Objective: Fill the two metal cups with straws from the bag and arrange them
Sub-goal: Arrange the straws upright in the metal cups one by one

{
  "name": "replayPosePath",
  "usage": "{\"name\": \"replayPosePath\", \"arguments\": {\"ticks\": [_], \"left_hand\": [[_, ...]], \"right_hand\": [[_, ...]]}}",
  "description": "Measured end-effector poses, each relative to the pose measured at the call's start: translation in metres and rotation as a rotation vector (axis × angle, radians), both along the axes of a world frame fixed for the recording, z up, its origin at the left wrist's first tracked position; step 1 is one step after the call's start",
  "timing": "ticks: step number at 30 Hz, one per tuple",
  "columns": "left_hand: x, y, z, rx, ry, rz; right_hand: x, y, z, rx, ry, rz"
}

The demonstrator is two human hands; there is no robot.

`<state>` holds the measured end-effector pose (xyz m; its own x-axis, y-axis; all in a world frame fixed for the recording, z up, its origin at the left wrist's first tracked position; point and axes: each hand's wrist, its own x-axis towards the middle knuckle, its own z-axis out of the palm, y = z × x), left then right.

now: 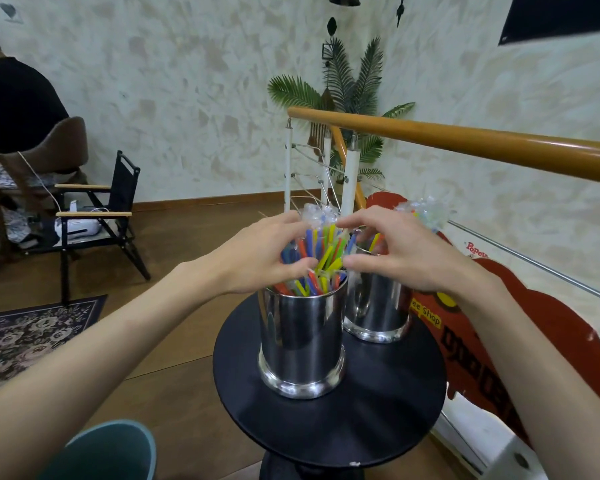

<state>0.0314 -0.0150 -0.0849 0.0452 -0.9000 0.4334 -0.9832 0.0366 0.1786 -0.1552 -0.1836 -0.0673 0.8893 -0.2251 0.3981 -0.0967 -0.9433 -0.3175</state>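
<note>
I had both hands over the near cup (303,341), which stood on the round black surface (329,427) touching the far cup (378,313) behind it to the right. My left hand (257,261) curled its fingers (293,265) round the left side of the wrapped coloured straws (321,261), thumb and fingertips closed on them; my right hand (399,254) pinched the bundle from the other side. To do this well, I judged I should gather loosely, lift a little and let the straws drop so they stood even, without tipping the cup. The far cup already held straws, partly hidden by my right hand. I could not see the bag. A wooden handrail (465,143) and a red sign (499,323) crowded my right side; a folding chair (97,209) stood well apart on the left
</note>
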Motion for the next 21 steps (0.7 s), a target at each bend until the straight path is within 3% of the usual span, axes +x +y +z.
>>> {"name": "replayPosePath", "arguments": {"ticks": [7,13,15,21], "left_hand": [[-0.0017,0.0063,-0.0097,-0.175,0.142,-0.018],[-0.0026,0.0083,-0.0079,-0.256,0.011,0.036],[-0.0027,0.0086,-0.0065,-0.238,-0.078,0.057],[-0.0025,0.0109,-0.0039,-0.135,-0.113,0.076]], "right_hand": [[-0.0023,-0.0002,-0.0065,0.086,-0.008,0.016],[-0.0021,-0.0063,0.0001,0.014,-0.010,-0.018],[-0.0010,-0.0057,0.0010,-0.026,-0.007,-0.019],[0.0014,-0.0098,-0.0001,-0.070,-0.041,-0.052]]}}
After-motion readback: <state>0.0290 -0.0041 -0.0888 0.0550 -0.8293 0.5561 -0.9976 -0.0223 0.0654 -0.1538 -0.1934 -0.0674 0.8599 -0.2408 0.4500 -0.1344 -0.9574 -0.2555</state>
